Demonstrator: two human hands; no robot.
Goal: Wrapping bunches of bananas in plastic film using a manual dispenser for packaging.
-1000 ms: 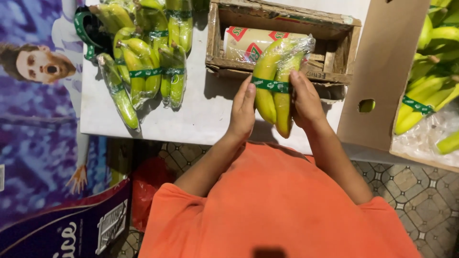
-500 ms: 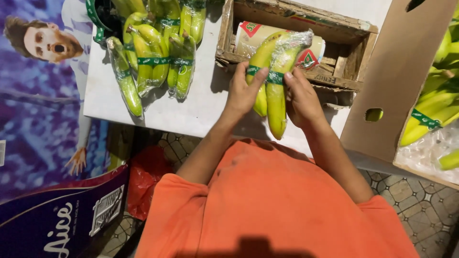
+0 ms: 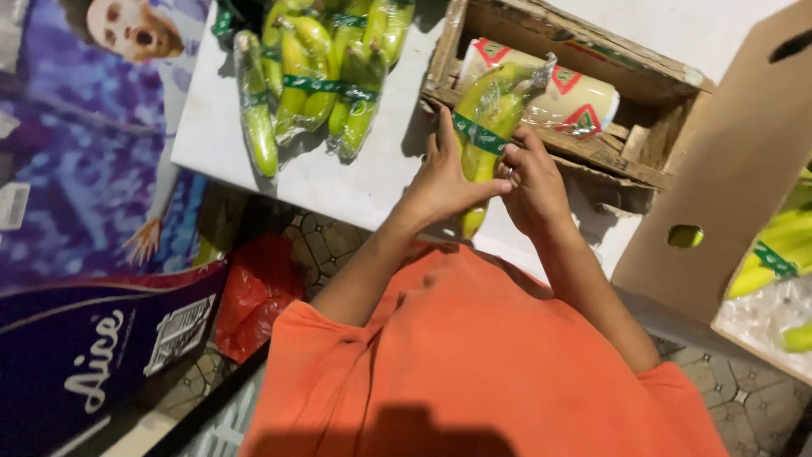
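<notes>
Both my hands hold a bunch of green-yellow bananas (image 3: pixel 488 118) wrapped in clear film with a green band around the middle. My left hand (image 3: pixel 446 178) grips its left side and lower half, thumb across the front. My right hand (image 3: pixel 533 182) pinches the right side at the band. The bunch stands roughly upright over the front edge of a wooden crate (image 3: pixel 651 165) on the white table (image 3: pixel 338 182).
A roll of film with red triangles (image 3: pixel 575 101) lies in the crate. Several wrapped banana bunches (image 3: pixel 317 72) lie on the table's left part. A cardboard box (image 3: pixel 736 186) with more bananas (image 3: pixel 774 254) stands at right. A red bag (image 3: pixel 254 292) lies on the tiled floor.
The bunch has shifted slightly and my hands have closed in around its middle, my left thumb now across the front. The camera view has tilted a little.
</notes>
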